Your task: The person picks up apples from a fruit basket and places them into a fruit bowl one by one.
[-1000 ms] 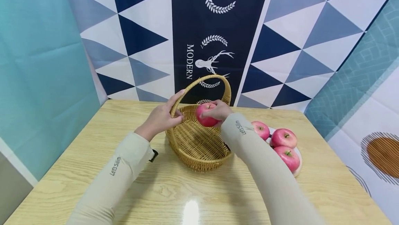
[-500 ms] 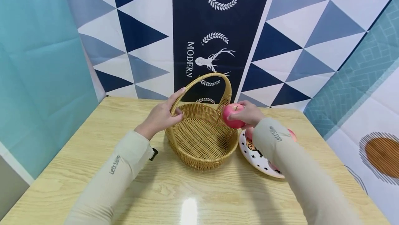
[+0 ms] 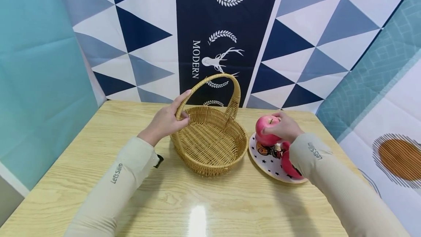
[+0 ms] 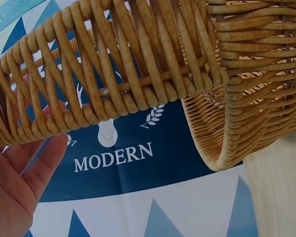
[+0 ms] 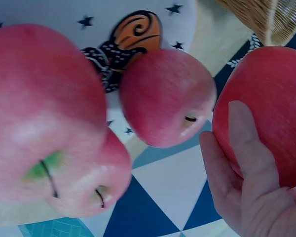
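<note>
My left hand (image 3: 164,122) holds the wicker basket (image 3: 212,171) by the left side of its arched handle (image 3: 215,76). In the left wrist view the thumb and fingers lie around the handle's woven strip (image 4: 113,64). Farther right, my right hand (image 3: 287,127) grips a red apple (image 3: 264,125) above the back of a star-patterned plate (image 3: 263,162). The right wrist view shows that held apple (image 5: 271,94) with a finger against its side. Three more apples, among them a large near one (image 5: 39,108) and a smaller one (image 5: 167,98), sit on the plate.
The basket and plate stand side by side on a light wooden table (image 3: 230,204). Behind it hangs a cloth (image 3: 227,21) with triangles and a dark deer-print band. A teal curtain (image 3: 39,65) hangs at the left, and a patterned cloth (image 3: 391,120) at the right.
My right hand has carried the apple rightward from over the basket to above the plate. The left hand keeps its hold on the handle. The view has shifted slightly.
</note>
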Motion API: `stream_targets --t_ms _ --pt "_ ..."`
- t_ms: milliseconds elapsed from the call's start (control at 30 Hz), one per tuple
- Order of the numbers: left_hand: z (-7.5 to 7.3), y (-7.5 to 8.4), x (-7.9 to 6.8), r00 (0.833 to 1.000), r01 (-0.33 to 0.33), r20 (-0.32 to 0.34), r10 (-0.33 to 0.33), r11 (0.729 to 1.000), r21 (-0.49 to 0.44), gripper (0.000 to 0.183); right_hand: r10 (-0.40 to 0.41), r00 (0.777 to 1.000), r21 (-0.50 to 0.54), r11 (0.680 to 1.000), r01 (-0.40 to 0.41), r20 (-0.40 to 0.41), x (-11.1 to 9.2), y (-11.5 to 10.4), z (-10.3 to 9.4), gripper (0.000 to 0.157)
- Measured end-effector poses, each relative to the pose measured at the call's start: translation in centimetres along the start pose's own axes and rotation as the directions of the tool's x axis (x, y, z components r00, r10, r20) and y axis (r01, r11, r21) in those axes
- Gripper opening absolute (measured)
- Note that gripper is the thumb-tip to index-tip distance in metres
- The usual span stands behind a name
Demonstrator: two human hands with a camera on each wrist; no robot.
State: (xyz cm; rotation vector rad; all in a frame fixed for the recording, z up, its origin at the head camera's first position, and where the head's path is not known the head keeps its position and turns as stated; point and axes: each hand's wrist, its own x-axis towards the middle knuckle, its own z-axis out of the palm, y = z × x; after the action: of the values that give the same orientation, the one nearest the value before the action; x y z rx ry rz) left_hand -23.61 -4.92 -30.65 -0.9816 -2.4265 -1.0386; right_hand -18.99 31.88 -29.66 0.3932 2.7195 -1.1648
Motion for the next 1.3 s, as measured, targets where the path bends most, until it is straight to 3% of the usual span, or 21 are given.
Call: stream_targets --t_ms 133,233,333,500,600,767,867,1000,1167,1300 --pt "-0.2 0.1 -0.1 1.000 0.000 0.001 0.000 1.000 -0.001 0.077 -0.089 0.994 -0.094 0.991 0.095 0.066 0.1 1.0 0.1 0.089" --pt "-0.3 0.2 -0.1 1.000 0.004 0.008 -0.004 1.000 -0.005 0.077 -0.170 0.973 -0.154 0.969 0.194 0.156 0.1 1.7 0.1 0.083" --pt "-0.4 0.2 -0.2 1.000 0.020 0.013 -0.020 1.000 -0.011 0.078 -0.203 0.951 -0.152 0.958 0.242 0.233 0.0 2.1 0.0 0.079" --pt "-0.4 0.2 -0.2 0.999 0.037 0.017 -0.037 0.999 -0.021 0.078 -0.246 0.928 -0.131 0.948 0.291 0.280 -0.2 2.5 0.8 0.076" --pt "-0.4 0.2 -0.2 0.999 0.031 0.020 -0.031 0.999 -0.015 0.078 -0.277 0.911 -0.206 0.915 0.347 0.305 -0.2 2.9 1.6 0.075" --pt "-0.4 0.4 -0.1 0.999 0.036 0.027 -0.036 0.999 -0.011 0.078 -0.345 0.882 -0.341 0.827 0.448 0.323 -0.1 3.3 2.3 0.077" --pt "-0.5 0.3 -0.2 0.999 0.038 0.021 -0.038 0.999 -0.015 0.079 -0.331 0.885 -0.360 0.822 0.441 0.328 -0.1 3.2 2.2 0.077" --pt "-0.5 0.3 -0.3 0.999 0.034 0.020 -0.034 0.999 -0.008 0.079 -0.254 0.901 -0.386 0.837 0.387 0.353 -0.2 2.9 1.9 0.073" --pt "-0.6 0.3 -0.1 0.999 0.031 0.038 -0.033 0.999 0.033 0.079 -0.189 0.914 -0.463 0.814 0.351 0.360 -0.2 2.8 1.5 0.064" --pt "-0.7 0.4 0.0 0.999 0.015 0.050 -0.020 0.996 0.089 0.078 -0.124 0.934 -0.495 0.820 0.287 0.336 -0.1 3.0 1.5 0.071"
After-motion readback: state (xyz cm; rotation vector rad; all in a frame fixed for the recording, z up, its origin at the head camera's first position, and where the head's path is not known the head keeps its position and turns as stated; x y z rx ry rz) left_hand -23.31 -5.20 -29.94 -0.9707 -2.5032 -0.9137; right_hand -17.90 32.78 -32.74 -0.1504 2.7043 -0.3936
